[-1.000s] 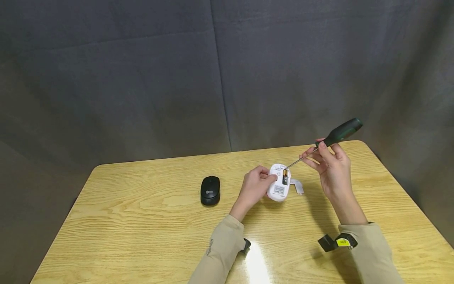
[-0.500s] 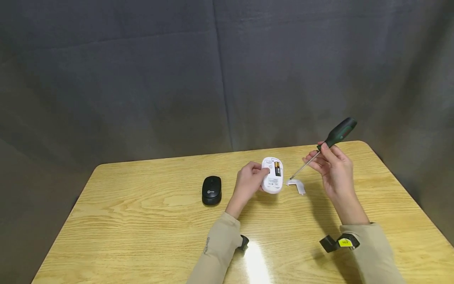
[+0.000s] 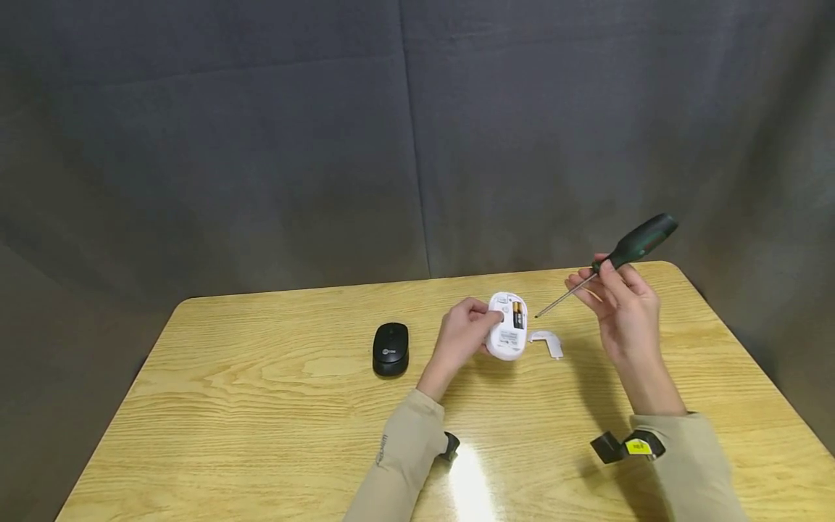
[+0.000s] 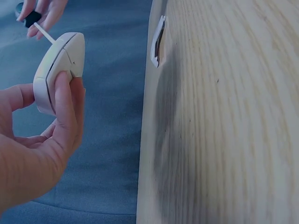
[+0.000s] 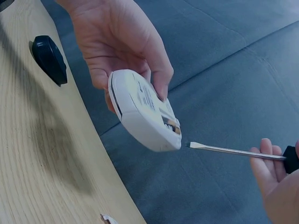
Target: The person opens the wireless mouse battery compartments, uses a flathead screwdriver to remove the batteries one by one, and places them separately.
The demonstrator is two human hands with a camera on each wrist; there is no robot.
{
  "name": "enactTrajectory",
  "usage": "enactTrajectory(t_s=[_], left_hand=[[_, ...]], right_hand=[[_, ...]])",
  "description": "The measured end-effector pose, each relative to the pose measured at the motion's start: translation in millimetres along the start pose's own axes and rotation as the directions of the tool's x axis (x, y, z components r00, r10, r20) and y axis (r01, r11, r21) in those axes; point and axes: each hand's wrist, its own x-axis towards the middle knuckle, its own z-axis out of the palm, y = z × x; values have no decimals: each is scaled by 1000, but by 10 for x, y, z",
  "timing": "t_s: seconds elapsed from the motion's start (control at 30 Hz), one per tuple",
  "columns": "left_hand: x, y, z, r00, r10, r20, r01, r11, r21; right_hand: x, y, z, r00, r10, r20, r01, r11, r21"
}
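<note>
Two mice sit left of centre: a black mouse [image 3: 390, 349] on bare table [image 3: 261, 406], then a white mouse [image 3: 507, 335] gripped off the wood by the curled left hand [image 3: 462, 338], battery [image 3: 518, 316] showing. Its cover [image 3: 546, 341] lies beside. The right hand [image 3: 620, 304] pinches the screwdriver [image 3: 609, 264], whose tip has drawn back and now sits just clear.

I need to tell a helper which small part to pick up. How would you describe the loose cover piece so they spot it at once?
On the light wooden table, look right of the upturned white computer mouse held in the left hand. The small white plastic battery cover lies flat there, the only loose thin angular piece; the black mouse is rounded and bulky.
</note>
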Motion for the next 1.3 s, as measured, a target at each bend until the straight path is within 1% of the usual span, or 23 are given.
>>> enactTrajectory(t_s=[0.07,0.17,0.37,0.57,0.73,0.8,0.9,1.0,1.07,1.13,1.2,1.3], left_hand=[[-8,-4,14,1000,-3,10,3,1000,7],[-20,-9,38,1000,-9,27,9,1000,17],[-43,-17,67,998,-21,56,20,1000,12],[-41,-17,79,998,-27,57,26,1000,17],[-47,-19,105,998,-38,50,38,999,13],[-53,-19,113,998,-40,41,39,999,16],[-53,-9,115,999,-37,27,36,999,23],[-55,-2,113,999,-23,22,22,999,44],[-58,3,112,1000,-11,23,9,998,62],[-61,1,113,1000,-1,26,-1,997,76],[-60,-7,110,999,8,34,-11,996,88],[-50,-29,101,999,26,47,-32,993,115]], right_hand=[[-3,23,27,999,-35,17,35,999,-3],[-5,53,52,997,-64,32,64,998,-19],[-19,108,61,996,-75,55,80,992,-98],[-36,160,86,991,-110,81,123,974,-192],[-61,182,106,990,-121,73,134,968,-211],[-71,183,110,987,-136,87,152,964,-220],[-76,179,115,975,-160,154,198,938,-283],[-92,172,114,960,-161,229,241,891,-385],[-99,167,111,954,-147,260,252,862,-439],[-100,164,103,953,-129,275,248,853,-459],[-94,160,88,954,-105,281,229,859,-457],[-67,145,56,961,-59,272,168,902,-399]])
